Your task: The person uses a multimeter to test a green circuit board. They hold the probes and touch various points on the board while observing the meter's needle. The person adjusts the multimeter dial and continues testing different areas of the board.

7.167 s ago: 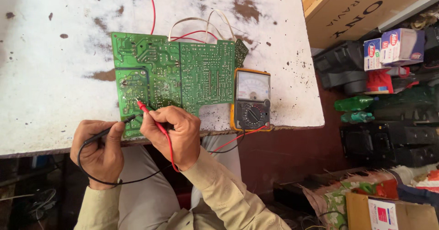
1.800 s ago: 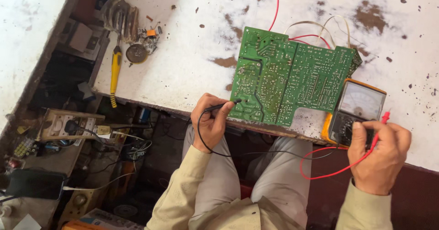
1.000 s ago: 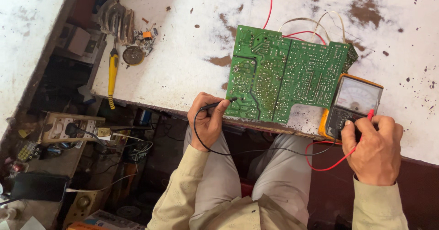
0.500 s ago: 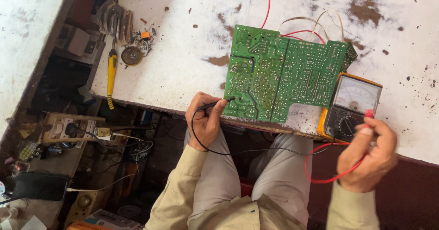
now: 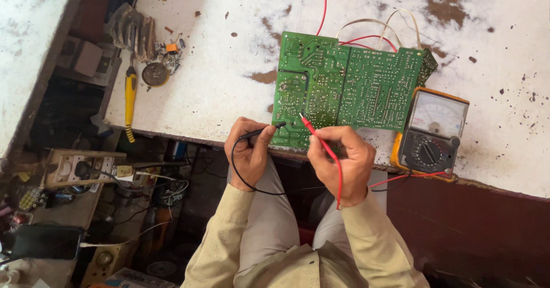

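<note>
Green circuit board (image 5: pixel 349 90) lies solder side up on the stained white table (image 5: pixel 229 70), its near edge at the table's front edge. Left hand (image 5: pixel 247 153) pinches the black probe (image 5: pixel 260 132), fingers closed round it, tip touching the board's near-left corner. Right hand (image 5: pixel 339 163) grips the red probe (image 5: pixel 314 133), fingers curled tight, tip on the board just right of the black one. Orange-cased analog multimeter (image 5: pixel 431 134) sits just beside the board's right end. Yellow-handled screwdriver (image 5: pixel 130 102) hangs over the table's left edge. White socket strip (image 5: pixel 77 167) lower left; a box bottom left, probably cardboard, label too blurred.
</note>
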A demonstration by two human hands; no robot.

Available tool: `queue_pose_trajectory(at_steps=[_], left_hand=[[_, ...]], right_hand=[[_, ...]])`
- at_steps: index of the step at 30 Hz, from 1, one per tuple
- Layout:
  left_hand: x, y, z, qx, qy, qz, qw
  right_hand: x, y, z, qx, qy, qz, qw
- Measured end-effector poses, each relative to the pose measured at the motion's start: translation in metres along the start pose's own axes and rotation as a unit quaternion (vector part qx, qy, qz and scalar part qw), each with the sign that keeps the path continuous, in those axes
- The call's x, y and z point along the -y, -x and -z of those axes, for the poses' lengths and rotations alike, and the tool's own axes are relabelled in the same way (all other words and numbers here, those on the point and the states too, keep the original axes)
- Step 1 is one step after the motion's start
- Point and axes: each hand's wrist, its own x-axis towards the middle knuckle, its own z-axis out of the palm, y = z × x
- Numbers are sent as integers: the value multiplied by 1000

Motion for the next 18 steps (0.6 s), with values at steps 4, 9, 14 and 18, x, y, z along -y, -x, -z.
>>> queue_pose_trajectory(at_steps=[4, 9, 14, 18], left_hand=[[0, -1, 1, 6, -2, 2, 1000], [2, -1, 1, 7, -6, -7, 1000], [2, -1, 1, 7, 0, -5, 1000], [2, -1, 1, 9, 0, -1, 1000]], right_hand=[[3, -5, -7, -13, 41, 87, 995], [-1, -6, -10, -18, 55, 117, 991], [-4, -6, -13, -19, 57, 129, 990], [-5, -6, -14, -21, 63, 133, 989]])
